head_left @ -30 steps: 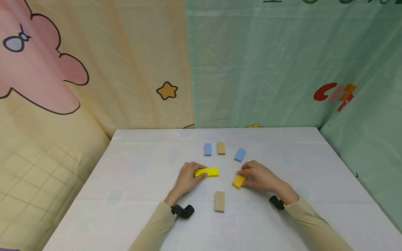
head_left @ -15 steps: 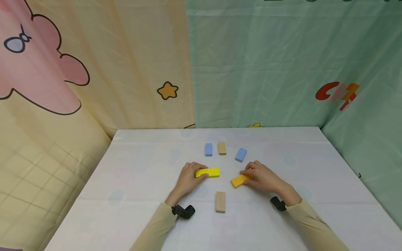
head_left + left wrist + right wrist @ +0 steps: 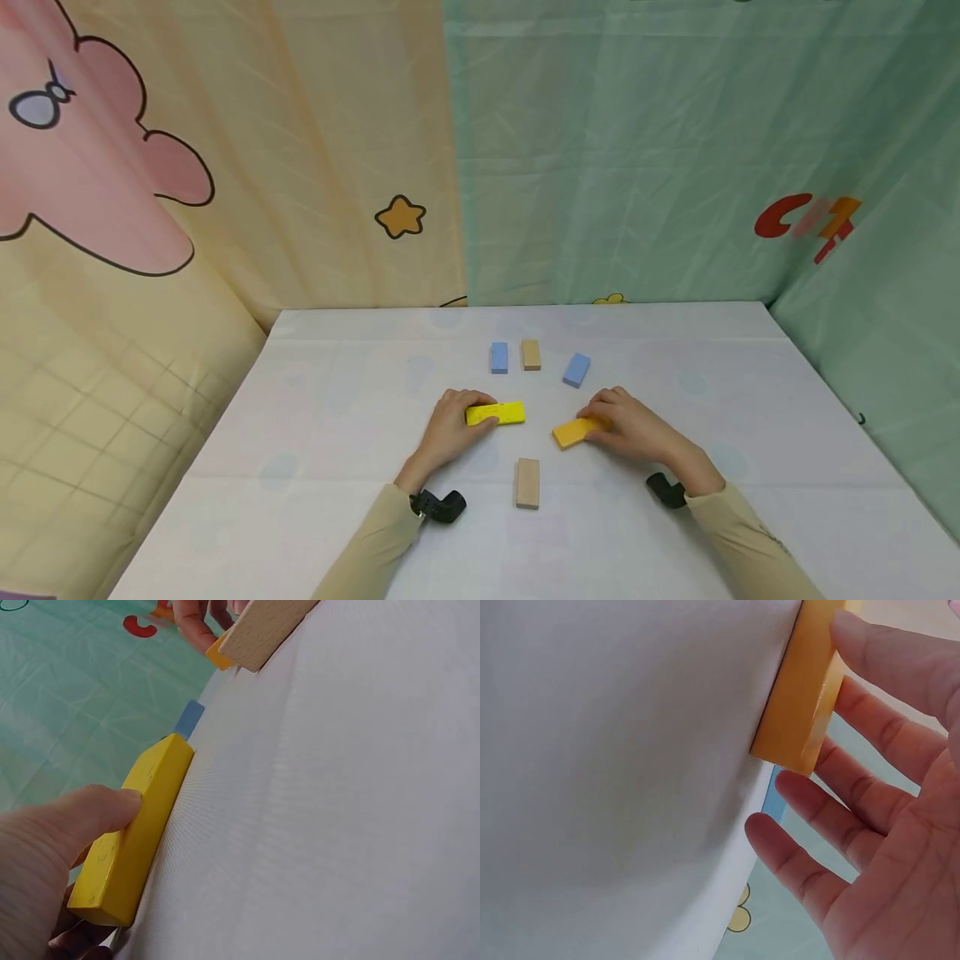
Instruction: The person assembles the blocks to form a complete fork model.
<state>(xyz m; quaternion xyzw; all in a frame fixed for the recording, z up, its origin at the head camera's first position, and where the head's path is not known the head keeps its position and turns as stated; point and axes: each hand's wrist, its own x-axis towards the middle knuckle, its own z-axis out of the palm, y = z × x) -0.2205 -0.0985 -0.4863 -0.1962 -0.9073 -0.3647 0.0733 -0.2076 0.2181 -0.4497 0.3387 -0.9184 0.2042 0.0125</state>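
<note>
In the head view my left hand (image 3: 446, 427) holds a bright yellow wooden block (image 3: 512, 412) by its left end, thumb on the near side and fingers behind. The left wrist view shows the thumb pressed on that block's face, its lower edge along the white cloth. To the right, my right hand (image 3: 636, 429) pinches an orange-yellow block (image 3: 572, 433) at its right end. In the right wrist view the thumb lies on the orange block (image 3: 799, 690), with the index finger partly hidden behind it and the lower fingers spread. A gap separates the two blocks.
Behind the hands lie a blue block (image 3: 498, 357), a plain wood block (image 3: 531, 355) and a tilted blue block (image 3: 577, 370). Another plain wood block (image 3: 527, 483) is nearer the front, between the forearms. Printed curtains (image 3: 600, 167) border the white-covered table (image 3: 337, 375).
The orange block has turned so that its long side lies more crosswise, and my right hand has shifted slightly right with it. My left hand keeps its hold on the yellow block.
</note>
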